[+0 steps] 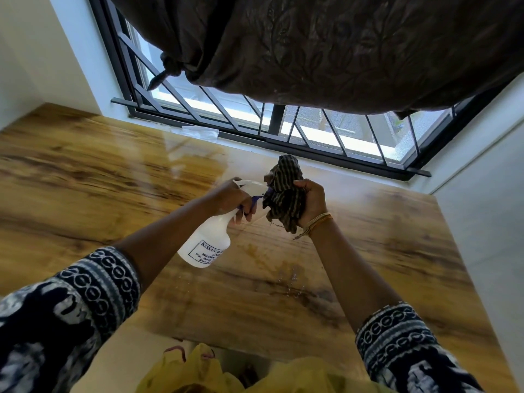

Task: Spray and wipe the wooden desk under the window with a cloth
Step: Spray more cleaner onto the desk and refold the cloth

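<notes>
My left hand (231,198) grips the neck and trigger of a white spray bottle (208,241) held tilted above the wooden desk (99,199). Its nozzle points right, straight at a dark striped cloth (283,191) bunched in my right hand (310,201). Both hands hover over the desk's middle, close together. A few small droplets (292,282) lie on the wood below them.
A barred window (283,120) runs along the desk's far edge, with a dark knotted curtain (326,46) hanging above it. White walls close in on the left and right. A clear plastic scrap (201,131) lies on the sill.
</notes>
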The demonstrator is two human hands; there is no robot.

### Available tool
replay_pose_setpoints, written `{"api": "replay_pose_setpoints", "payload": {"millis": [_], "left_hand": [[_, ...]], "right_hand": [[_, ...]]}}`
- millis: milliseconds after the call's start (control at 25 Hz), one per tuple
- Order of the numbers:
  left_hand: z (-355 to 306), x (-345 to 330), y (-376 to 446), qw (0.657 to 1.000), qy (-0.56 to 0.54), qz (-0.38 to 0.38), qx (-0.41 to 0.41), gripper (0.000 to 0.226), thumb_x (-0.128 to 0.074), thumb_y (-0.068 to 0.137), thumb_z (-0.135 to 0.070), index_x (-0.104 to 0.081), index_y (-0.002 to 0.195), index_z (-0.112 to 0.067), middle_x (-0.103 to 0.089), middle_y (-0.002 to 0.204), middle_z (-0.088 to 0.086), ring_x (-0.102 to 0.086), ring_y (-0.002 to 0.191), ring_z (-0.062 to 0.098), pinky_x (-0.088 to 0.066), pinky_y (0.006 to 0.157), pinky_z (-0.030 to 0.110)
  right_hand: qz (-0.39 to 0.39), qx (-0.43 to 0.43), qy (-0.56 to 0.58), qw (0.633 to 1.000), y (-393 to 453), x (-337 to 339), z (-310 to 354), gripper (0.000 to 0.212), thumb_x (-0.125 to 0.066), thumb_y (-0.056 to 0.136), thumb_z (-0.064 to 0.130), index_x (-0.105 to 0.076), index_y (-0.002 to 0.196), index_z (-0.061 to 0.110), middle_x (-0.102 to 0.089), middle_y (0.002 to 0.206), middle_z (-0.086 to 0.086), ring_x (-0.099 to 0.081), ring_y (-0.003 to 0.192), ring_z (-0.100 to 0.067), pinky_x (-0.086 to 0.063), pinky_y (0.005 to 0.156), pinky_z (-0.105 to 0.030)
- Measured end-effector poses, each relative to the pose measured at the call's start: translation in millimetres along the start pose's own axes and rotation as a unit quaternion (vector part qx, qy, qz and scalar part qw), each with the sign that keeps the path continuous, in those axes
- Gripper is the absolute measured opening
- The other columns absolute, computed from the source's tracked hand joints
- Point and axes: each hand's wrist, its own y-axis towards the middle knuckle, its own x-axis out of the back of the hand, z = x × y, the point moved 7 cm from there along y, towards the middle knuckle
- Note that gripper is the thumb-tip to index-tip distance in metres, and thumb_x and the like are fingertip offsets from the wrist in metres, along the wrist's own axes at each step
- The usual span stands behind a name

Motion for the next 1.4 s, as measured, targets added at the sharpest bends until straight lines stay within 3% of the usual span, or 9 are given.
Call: {"api": "replay_pose_setpoints", "payload": {"millis": [120,360,600,720,800,920,1080,1160,1400], "left_hand": [[-1.8,2.4,0.7,1.000,-0.011,-0.004,-0.019,0.053,-0.050,0.058,0.000,-0.060,0.107,0.014,-0.064,0.075,0.022,-0.060,0.063,0.034,-0.046,0.039,0.026],[5.3,17.0,4.6,0.996,0.051,-0.066,0.010,0.040,-0.055,0.049,-0.006,-0.057,0.084,0.011,-0.058,0.059,0.021,-0.045,0.036,0.026,-0.038,0.040,0.026],[6.2,32.2,-0.9,0.999,-0.021,-0.043,-0.022,0.037,-0.051,0.058,0.004,-0.062,0.092,0.016,-0.064,0.075,0.024,-0.055,0.051,0.030,-0.040,0.036,0.025],[5.1,57.7,-10.6,0.995,-0.056,-0.073,-0.043,0.023,-0.049,0.076,0.016,-0.061,0.094,0.010,-0.064,0.081,0.019,-0.062,0.052,0.015,-0.044,0.035,0.024],[9.8,86.1,-17.3,0.987,-0.072,-0.122,-0.072,0.022,-0.049,0.087,0.017,-0.060,0.103,0.007,-0.064,0.090,0.019,-0.066,0.063,0.015,-0.051,0.041,0.025],[28.4,133.4,-30.2,0.970,-0.091,-0.197,-0.109,0.020,-0.069,0.085,-0.003,-0.067,0.104,0.003,-0.069,0.101,0.021,-0.066,0.086,0.035,-0.058,0.059,0.031],[41.2,179.8,-51.9,0.949,-0.118,-0.269,-0.113,0.029,-0.070,0.085,-0.002,-0.066,0.113,0.004,-0.070,0.097,0.007,-0.068,0.074,0.008,-0.053,0.065,0.016],[49.2,201.2,-59.1,0.940,-0.129,-0.295,-0.107,0.032,-0.074,0.082,-0.007,-0.069,0.112,0.001,-0.072,0.096,0.007,-0.068,0.079,0.012,-0.051,0.070,0.018],[72.9,244.1,-63.3,0.919,-0.159,-0.348,-0.092,0.030,-0.085,0.072,-0.016,-0.075,0.100,-0.010,-0.074,0.101,0.013,-0.068,0.091,0.026,-0.053,0.084,0.039]], "right_hand": [[0.003,-0.006,-0.026,1.000,2.7,-0.1,-2.2,0.081,-0.061,0.068,0.016,-0.040,0.145,0.001,-0.052,0.130,-0.021,-0.052,0.112,-0.038,-0.039,0.101,-0.052],[-0.002,-0.027,-0.057,0.998,-4.0,-5.6,-7.9,0.038,-0.042,0.084,0.014,-0.063,0.114,0.004,-0.070,0.098,-0.014,-0.064,0.086,-0.032,-0.048,0.085,-0.041],[-0.010,-0.038,-0.053,0.998,3.3,-11.3,-13.7,0.052,-0.045,0.082,0.014,-0.052,0.132,0.003,-0.065,0.109,-0.017,-0.064,0.092,-0.034,-0.050,0.087,-0.043],[-0.004,-0.027,-0.047,0.999,10.5,-21.9,-16.9,0.063,-0.053,0.074,0.014,-0.049,0.136,0.005,-0.062,0.113,-0.019,-0.062,0.096,-0.035,-0.049,0.090,-0.045],[0.002,-0.029,-0.043,0.999,16.2,-33.9,-23.8,0.051,-0.046,0.081,0.012,-0.052,0.131,0.006,-0.063,0.111,-0.019,-0.062,0.095,-0.035,-0.049,0.089,-0.045],[0.017,-0.039,-0.037,0.998,26.6,-58.7,-39.4,0.041,-0.036,0.088,0.012,-0.055,0.124,0.006,-0.065,0.107,-0.019,-0.063,0.093,-0.034,-0.049,0.088,-0.045],[0.052,-0.038,-0.039,0.997,36.4,-98.5,-61.8,0.046,-0.029,0.090,0.012,-0.073,0.105,0.003,-0.065,0.110,-0.022,-0.061,0.093,-0.036,-0.045,0.089,-0.046],[0.067,-0.040,-0.041,0.996,40.5,-111.9,-72.9,0.051,-0.027,0.091,0.012,-0.077,0.097,0.003,-0.066,0.109,-0.022,-0.062,0.090,-0.035,-0.045,0.087,-0.045],[0.052,-0.056,-0.065,0.995,47.8,-123.0,-90.7,0.043,-0.029,0.091,0.015,-0.059,0.119,0.000,-0.065,0.113,-0.022,-0.063,0.090,-0.035,-0.047,0.085,-0.045]]}}
